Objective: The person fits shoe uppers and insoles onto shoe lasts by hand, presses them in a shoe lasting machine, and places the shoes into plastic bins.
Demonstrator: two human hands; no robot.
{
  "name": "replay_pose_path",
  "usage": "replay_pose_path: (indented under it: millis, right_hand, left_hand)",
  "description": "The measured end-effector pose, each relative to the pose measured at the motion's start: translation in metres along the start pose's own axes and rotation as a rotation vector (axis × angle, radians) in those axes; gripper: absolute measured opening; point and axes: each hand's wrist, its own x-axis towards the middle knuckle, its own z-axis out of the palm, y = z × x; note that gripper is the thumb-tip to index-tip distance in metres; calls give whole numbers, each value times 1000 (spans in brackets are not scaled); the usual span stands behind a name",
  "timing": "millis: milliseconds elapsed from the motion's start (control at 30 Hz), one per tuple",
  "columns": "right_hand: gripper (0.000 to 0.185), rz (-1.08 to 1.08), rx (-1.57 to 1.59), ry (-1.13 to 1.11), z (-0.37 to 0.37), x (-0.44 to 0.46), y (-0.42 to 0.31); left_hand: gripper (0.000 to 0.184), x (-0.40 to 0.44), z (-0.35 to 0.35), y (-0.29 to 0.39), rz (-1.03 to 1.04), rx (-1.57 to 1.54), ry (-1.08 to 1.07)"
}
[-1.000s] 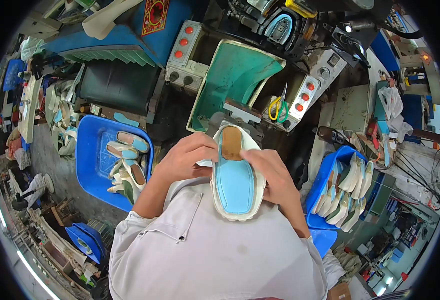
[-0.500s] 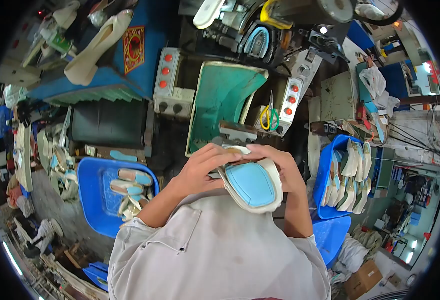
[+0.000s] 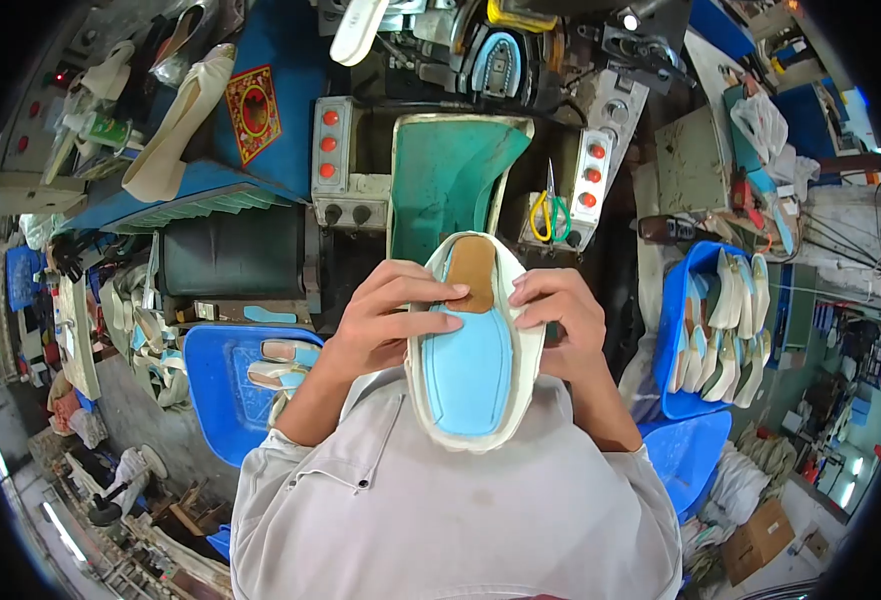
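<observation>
Close to my chest I hold a cream shoe upper (image 3: 472, 375), its underside turned up toward me. A light blue insole board with a brown heel piece shows inside its edge. My left hand (image 3: 390, 315) grips the left rim, with fingertips lying on the insole near the brown piece. On the opposite side, my right hand (image 3: 563, 315) pinches the right rim between fingers and thumb. Whether a last sits inside the upper is hidden.
Ahead is a green chute (image 3: 445, 165) between two red-button panels, with scissors (image 3: 550, 212) at its right. A blue bin (image 3: 220, 385) with shoe parts stands left; a blue crate (image 3: 675, 375) of shoes stands right. A machine (image 3: 500, 65) is at the top.
The shoe upper has come away from the metal part at the chute's front edge. It now lies lengthwise before me, its brown heel piece in full view, both hands on its sides.
</observation>
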Motion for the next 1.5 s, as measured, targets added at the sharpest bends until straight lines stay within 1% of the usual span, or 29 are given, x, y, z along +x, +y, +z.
replay_pose_path:
  millis: [67, 100, 200, 300, 400, 500, 600, 700, 800, 833, 933, 967, 1067, 1167, 1267, 1367, 1467, 1500]
  right_hand:
    - [35, 1, -9, -12, 4, -9, -2]
    - [34, 39, 13, -12, 5, -11, -5]
    - [42, 79, 34, -28, 10, -21, -3]
    - [49, 217, 5, -69, 11, -21, -6]
    - [60, 349, 48, -101, 11, -10, -14]
    - [65, 303, 51, -173, 7, -13, -10]
    - [66, 313, 216, -312, -12, -4, -7]
    - [64, 299, 516, -270, -26, -1, 17]
    - [61, 270, 218, -378, -18, 19, 11]
    - [49, 317, 246, -442, -14, 28, 11]
    - [46, 569, 366, -543, -13, 33, 25]
    - [40, 582, 387, -512, -9, 33, 27]
    - [34, 540, 389, -448, -1, 22, 34]
    - [27, 581, 513, -291, 12, 10, 29]
    - [32, 189, 246, -296, 12, 3, 42]
    - [34, 436, 402, -105, 15, -3, 38]
    - [37, 289, 383, -146, 16, -2, 43]
    - [42, 318, 395, -155, 14, -4, 41]
  left_hand:
    - [38, -10, 2, 1, -18, -4, 23]
    - [38, -15, 3, 2, -30, 1, 34]
    - [37, -30, 6, 6, -71, 19, 59]
    - [39, -37, 9, 8, -104, 20, 85]
    - [43, -41, 11, 9, -142, 18, 75]
    - [48, -42, 11, 13, -163, 15, 50]
    - [51, -41, 10, 14, -178, -6, 23]
    - [54, -38, 5, 18, -202, -35, -28]
    - [57, -35, 4, 17, -193, -47, -53]
    - [57, -36, 4, 15, -181, -46, -65]
    - [56, -36, 2, 15, -189, -56, -67]
    - [55, -37, 3, 16, -203, -61, -58]
    - [54, -40, 4, 15, -212, -69, -23]
    - [54, -40, 5, 17, -214, -61, -1]
    - [56, -40, 7, 15, -207, -56, 6]
    - [59, -33, 6, 14, -139, -75, -111]
    - [61, -36, 13, 15, -162, -84, -42]
    - [63, -37, 13, 16, -176, -76, -32]
